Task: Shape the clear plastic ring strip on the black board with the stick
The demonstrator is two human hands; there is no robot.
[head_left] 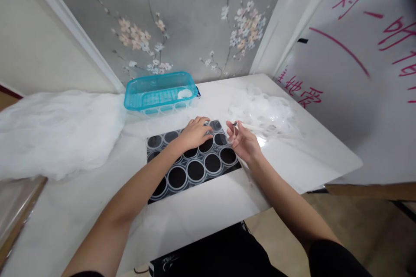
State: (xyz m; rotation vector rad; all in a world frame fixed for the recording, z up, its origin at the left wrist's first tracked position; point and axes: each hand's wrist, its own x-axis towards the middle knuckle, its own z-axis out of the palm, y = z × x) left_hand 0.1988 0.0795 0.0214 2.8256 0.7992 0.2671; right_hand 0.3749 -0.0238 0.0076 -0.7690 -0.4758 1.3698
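A black tray with several round wells under a clear plastic sheet lies on the white table in front of me. My left hand rests palm down on the tray's far part, fingers spread over the wells. My right hand hovers at the tray's right edge, fingers curled around a thin clear plastic piece; its shape is hard to make out.
A turquoise plastic basket stands at the back with a white object inside. A heap of clear plastic sheets lies at the right rear. White foam wrap covers the left side. A whiteboard with red writing leans at the right.
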